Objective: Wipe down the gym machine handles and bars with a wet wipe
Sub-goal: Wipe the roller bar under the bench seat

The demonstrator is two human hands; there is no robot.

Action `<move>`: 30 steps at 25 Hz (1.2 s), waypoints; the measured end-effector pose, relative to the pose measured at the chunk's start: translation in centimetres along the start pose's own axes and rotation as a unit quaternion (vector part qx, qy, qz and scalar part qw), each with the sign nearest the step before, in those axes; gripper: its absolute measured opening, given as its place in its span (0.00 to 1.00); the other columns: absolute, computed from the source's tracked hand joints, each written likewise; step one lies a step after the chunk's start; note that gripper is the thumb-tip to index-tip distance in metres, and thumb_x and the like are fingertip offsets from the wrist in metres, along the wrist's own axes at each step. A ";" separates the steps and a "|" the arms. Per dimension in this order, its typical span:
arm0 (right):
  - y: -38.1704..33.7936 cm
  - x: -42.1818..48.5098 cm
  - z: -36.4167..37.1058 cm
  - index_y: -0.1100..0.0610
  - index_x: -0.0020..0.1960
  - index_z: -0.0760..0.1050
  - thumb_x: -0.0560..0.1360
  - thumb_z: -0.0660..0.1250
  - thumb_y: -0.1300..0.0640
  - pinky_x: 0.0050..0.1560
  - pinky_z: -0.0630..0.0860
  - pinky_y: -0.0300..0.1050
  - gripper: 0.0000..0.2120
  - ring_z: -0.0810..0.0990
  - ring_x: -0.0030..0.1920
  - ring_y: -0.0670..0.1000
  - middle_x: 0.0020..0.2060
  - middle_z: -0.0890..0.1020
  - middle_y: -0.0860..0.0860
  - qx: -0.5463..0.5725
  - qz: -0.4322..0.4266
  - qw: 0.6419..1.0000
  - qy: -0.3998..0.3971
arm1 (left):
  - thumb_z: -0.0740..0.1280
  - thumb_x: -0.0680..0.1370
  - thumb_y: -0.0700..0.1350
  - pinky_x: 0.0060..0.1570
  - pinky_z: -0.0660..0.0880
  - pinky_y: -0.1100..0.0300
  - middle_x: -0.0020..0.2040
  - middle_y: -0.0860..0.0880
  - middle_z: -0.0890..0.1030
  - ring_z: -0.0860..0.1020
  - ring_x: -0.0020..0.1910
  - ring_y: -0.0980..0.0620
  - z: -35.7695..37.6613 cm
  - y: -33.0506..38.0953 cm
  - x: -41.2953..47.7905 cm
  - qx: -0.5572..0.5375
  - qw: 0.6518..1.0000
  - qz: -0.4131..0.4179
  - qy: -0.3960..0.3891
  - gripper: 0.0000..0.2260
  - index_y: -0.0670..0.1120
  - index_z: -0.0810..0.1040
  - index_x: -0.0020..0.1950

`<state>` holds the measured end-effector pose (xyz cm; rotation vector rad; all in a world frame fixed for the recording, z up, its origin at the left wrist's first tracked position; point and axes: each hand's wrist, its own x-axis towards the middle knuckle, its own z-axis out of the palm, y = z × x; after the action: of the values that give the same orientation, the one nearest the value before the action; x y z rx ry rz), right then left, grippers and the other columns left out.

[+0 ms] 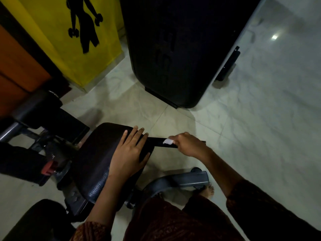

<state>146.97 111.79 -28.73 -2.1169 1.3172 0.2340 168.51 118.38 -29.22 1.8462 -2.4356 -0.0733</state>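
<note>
A black padded seat [97,159] of the gym machine fills the lower middle of the head view. My left hand [129,153] lies flat on the seat's right side, fingers straight and spread. A black handle bar [157,142] sticks out to the right from the seat. My right hand [188,145] grips this bar with a small white wet wipe [167,141] bunched under its fingers, pressed against the bar.
A grey metal base leg [184,178] curves below the seat, with a bare foot [207,189] beside it. A large black machine shroud [173,54] stands ahead. A yellow poster [69,40] leans at the left. Black pads and a red knob [50,168] sit at the left. Pale tiled floor [260,110] spreads to the right.
</note>
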 end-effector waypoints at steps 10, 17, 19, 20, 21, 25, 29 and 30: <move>-1.3 -5.2 2.1 0.62 0.55 0.79 0.69 0.53 0.68 0.51 0.78 0.44 0.21 0.82 0.49 0.57 0.50 0.82 0.58 -0.113 -0.026 0.960 0.253 | 0.57 0.73 0.55 0.69 0.56 0.49 0.64 0.41 0.75 0.69 0.68 0.43 0.1 0.0 0.0 0.001 1.000 -0.005 0.005 0.25 0.41 0.77 0.61; 1.4 -0.6 3.9 0.61 0.47 0.83 0.68 0.54 0.65 0.66 0.67 0.48 0.20 0.74 0.64 0.56 0.61 0.77 0.53 -0.407 -0.224 0.884 0.048 | 0.56 0.73 0.55 0.69 0.56 0.49 0.64 0.42 0.75 0.69 0.68 0.43 -0.1 0.1 0.0 -0.004 1.000 -0.006 0.001 0.25 0.41 0.76 0.62; 3.0 -2.3 2.4 0.62 0.46 0.83 0.68 0.52 0.66 0.60 0.74 0.50 0.20 0.78 0.59 0.58 0.57 0.81 0.54 -0.436 -0.238 0.865 0.079 | 0.56 0.73 0.55 0.69 0.59 0.47 0.65 0.42 0.75 0.68 0.68 0.43 0.0 0.1 0.0 -0.005 1.000 -0.008 0.003 0.25 0.42 0.76 0.63; 3.2 -3.3 1.6 0.62 0.47 0.83 0.70 0.52 0.68 0.57 0.75 0.50 0.20 0.79 0.57 0.59 0.55 0.81 0.56 -0.444 -0.234 0.859 0.097 | 0.56 0.73 0.55 0.68 0.60 0.46 0.65 0.42 0.75 0.68 0.68 0.43 0.1 0.1 0.0 -0.006 1.000 -0.009 0.004 0.25 0.42 0.76 0.63; 3.2 -3.8 1.3 0.63 0.48 0.82 0.72 0.50 0.70 0.56 0.76 0.50 0.21 0.80 0.56 0.59 0.54 0.82 0.58 -0.450 -0.231 0.854 0.121 | 0.56 0.73 0.55 0.68 0.61 0.46 0.65 0.42 0.75 0.68 0.68 0.43 0.2 0.1 0.0 -0.006 1.000 -0.010 0.005 0.25 0.42 0.76 0.63; 0.7 -1.6 3.4 0.62 0.51 0.81 0.73 0.51 0.65 0.55 0.77 0.50 0.21 0.80 0.56 0.58 0.55 0.81 0.58 -0.436 -0.244 0.853 0.147 | 0.56 0.73 0.56 0.67 0.62 0.45 0.63 0.42 0.76 0.70 0.67 0.43 0.1 0.2 0.0 -0.004 1.000 -0.008 0.005 0.25 0.42 0.77 0.61; 0.0 0.6 3.8 0.55 0.46 0.84 0.68 0.51 0.60 0.53 0.77 0.44 0.22 0.81 0.55 0.52 0.55 0.82 0.48 -0.406 -0.258 0.873 0.075 | 0.56 0.72 0.56 0.69 0.58 0.49 0.64 0.42 0.76 0.69 0.67 0.43 0.2 0.0 0.0 -0.005 1.000 -0.007 0.002 0.26 0.41 0.76 0.62; 1.0 -0.2 3.5 0.55 0.47 0.84 0.68 0.51 0.62 0.53 0.77 0.43 0.23 0.81 0.55 0.52 0.55 0.82 0.48 -0.399 -0.264 0.873 0.093 | 0.57 0.72 0.56 0.69 0.56 0.50 0.64 0.42 0.75 0.69 0.67 0.42 0.2 0.0 0.0 -0.006 1.000 -0.006 0.002 0.26 0.41 0.76 0.62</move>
<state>146.60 113.69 -31.77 -3.1786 0.7166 0.3920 168.51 118.36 -29.42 1.8549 -2.4160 -0.0834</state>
